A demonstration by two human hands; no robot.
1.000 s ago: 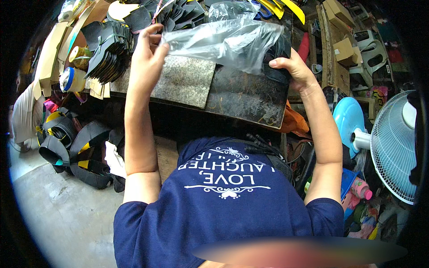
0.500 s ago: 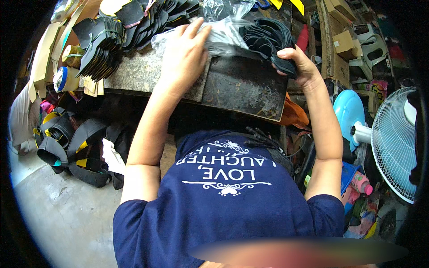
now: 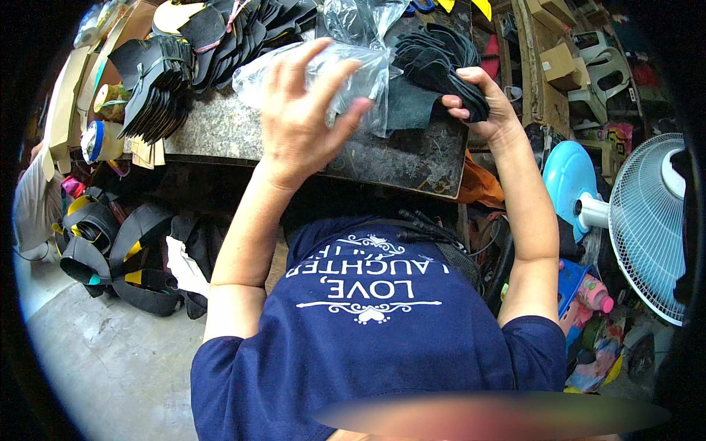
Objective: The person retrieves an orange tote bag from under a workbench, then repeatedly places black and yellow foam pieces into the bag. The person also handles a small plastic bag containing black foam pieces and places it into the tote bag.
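Observation:
My left hand (image 3: 305,117) is spread over a clear plastic bag (image 3: 373,81) on the worktable (image 3: 382,162); its fingers are apart and lightly blurred. My right hand (image 3: 489,106) grips the near end of a stack of dark cut pieces (image 3: 434,51), thumb on top and fingers curled beneath. These thin pieces fan out away from the hand and look like fabric or leather. One flat dark piece (image 3: 412,103) lies on the table between the bag and my right hand. Another crumpled clear bag (image 3: 353,18) sits behind.
Tied bundles of black cut pieces (image 3: 158,84) lie at the table's left, beside two jars (image 3: 103,140). Black strap-like loops (image 3: 140,257) rest on the floor at left. A white fan (image 3: 647,228) and a blue round fan base (image 3: 570,180) stand at right, near cardboard boxes (image 3: 560,67).
My left hand has lifted and spread its fingers. The bag has shifted left, off the dark pieces, and the flat dark piece now shows. My right hand keeps its grip.

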